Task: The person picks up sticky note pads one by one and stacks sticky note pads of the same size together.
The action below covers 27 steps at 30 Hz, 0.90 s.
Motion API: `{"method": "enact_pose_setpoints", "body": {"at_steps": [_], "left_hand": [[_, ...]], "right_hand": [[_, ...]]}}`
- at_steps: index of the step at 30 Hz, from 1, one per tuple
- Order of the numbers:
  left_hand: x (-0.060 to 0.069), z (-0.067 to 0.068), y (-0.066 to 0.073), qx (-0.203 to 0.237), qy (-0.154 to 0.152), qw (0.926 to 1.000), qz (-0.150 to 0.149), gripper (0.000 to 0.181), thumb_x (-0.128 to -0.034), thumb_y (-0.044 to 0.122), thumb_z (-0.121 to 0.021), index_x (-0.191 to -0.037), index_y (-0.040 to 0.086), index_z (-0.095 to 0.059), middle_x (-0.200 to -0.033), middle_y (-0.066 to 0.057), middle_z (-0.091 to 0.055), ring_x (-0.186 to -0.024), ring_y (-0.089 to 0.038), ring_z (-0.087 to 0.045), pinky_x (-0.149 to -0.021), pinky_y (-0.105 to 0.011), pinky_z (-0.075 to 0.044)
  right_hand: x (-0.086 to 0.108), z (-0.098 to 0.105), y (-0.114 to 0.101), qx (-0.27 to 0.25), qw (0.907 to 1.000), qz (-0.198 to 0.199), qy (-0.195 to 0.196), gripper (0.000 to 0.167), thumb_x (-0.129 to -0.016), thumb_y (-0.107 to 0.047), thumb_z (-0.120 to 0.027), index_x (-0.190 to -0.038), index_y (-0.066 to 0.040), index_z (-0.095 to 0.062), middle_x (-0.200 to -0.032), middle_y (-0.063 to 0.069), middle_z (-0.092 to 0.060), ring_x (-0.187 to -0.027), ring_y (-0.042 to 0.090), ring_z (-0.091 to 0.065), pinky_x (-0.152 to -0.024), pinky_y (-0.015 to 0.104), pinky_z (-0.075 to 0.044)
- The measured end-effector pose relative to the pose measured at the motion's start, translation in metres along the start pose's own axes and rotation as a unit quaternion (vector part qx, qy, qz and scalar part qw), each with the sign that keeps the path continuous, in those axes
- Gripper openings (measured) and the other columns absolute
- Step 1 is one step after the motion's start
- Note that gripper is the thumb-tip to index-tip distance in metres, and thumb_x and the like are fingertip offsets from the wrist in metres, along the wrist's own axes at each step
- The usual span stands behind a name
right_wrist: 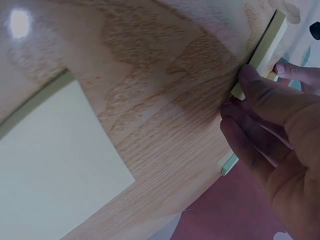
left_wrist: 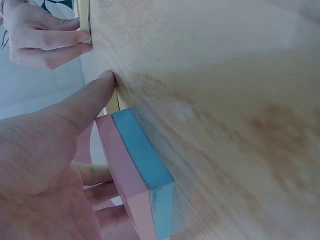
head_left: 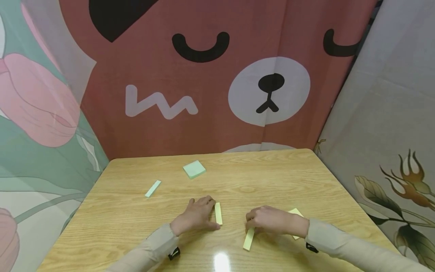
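My left hand (head_left: 197, 215) spans a narrow yellow sticky-note strip (head_left: 218, 214) on the table, thumb at its near end and fingertips at its far end. Beneath that hand, in the left wrist view, a pink pad (left_wrist: 127, 165) sits on a blue pad (left_wrist: 145, 150); the hand hides both from the head view. A second yellow strip (head_left: 249, 239) is pinched at one end between thumb and fingers of my right hand (head_left: 270, 220). Partly behind the right wrist lies a square yellow sticky-note pad (right_wrist: 55, 175).
Toward the back of the wooden table (head_left: 265, 173) lies a square mint-green pad (head_left: 194, 169). A narrow mint strip (head_left: 153, 188) lies to its left. Printed curtains stand along the back and both sides, with a bear face on the back curtain (head_left: 153, 132).
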State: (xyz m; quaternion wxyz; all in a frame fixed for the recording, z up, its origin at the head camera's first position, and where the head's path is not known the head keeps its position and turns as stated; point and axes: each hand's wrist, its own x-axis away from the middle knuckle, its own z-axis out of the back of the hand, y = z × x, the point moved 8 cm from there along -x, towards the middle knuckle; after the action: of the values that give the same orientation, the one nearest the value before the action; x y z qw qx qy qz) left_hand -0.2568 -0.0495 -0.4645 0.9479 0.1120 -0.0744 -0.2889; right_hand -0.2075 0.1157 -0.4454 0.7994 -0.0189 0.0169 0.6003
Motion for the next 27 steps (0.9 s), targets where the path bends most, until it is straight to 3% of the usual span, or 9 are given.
{"method": "enact_pose_setpoints", "body": {"at_steps": [13,27], "left_hand": [[0.0,0.0,0.0,0.002,-0.003,1.0,0.003,0.082,-0.0804,0.056,-0.076,-0.138,0.002,-0.052,-0.134,-0.006,-0.05,-0.129,-0.029,-0.047,-0.104,-0.067,-0.031],[0.0,0.0,0.0,0.002,-0.002,1.0,0.005,0.082,-0.0799,0.056,-0.077,-0.138,0.002,-0.053,-0.134,-0.006,-0.051,-0.128,-0.028,-0.047,-0.104,-0.067,-0.031]], "right_hand": [[-0.003,0.002,0.002,0.026,0.9995,-0.013,0.014,0.021,-0.084,-0.023,-0.079,-0.102,-0.016,-0.074,-0.098,-0.008,-0.067,-0.085,-0.002,-0.06,-0.074,0.014,-0.05],[-0.009,0.012,0.002,0.02,0.9974,-0.007,0.068,0.018,-0.087,-0.016,-0.076,-0.104,-0.014,-0.071,-0.094,-0.006,-0.065,-0.084,0.0,-0.058,-0.072,0.008,-0.046]]}}
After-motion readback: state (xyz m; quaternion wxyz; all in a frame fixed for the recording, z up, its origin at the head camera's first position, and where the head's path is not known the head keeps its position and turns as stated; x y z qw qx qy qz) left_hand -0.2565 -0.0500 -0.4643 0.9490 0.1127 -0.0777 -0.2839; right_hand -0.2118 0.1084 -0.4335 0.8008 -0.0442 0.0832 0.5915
